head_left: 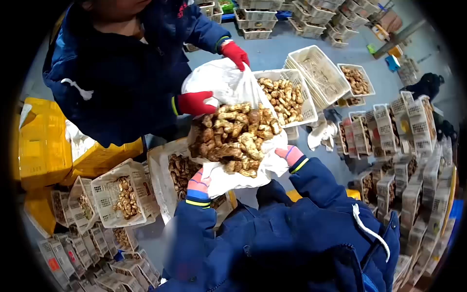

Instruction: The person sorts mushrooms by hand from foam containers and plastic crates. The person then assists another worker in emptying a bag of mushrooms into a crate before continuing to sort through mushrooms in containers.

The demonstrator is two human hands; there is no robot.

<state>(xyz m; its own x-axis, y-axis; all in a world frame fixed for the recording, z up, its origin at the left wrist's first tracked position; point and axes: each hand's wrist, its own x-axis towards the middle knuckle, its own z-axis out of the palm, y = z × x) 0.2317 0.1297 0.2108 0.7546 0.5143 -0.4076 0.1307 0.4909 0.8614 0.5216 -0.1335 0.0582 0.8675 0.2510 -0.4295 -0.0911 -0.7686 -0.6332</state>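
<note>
A white cloth (221, 179) is spread between me and another person, loaded with a heap of thick-stemmed brown and cream mushrooms (241, 138). My left hand (198, 185), in a pink glove, is closed on its near left edge. At the near right edge, my right hand (292, 155) grips the cloth too, the fingers partly hidden by its folds. Across from me, the other person's red-gloved hands (235, 54) hold the far side. Beneath the cloth on the left, a white crate (158, 160) of darker mushrooms is partly covered.
Right of the cloth stands a basket of mushrooms (284, 97), beside a stack of white baskets (318, 75). A tilted basket (104, 194) with some mushrooms is at left, near yellow crates (44, 146). Rows of stacked baskets (404, 126) line the right side.
</note>
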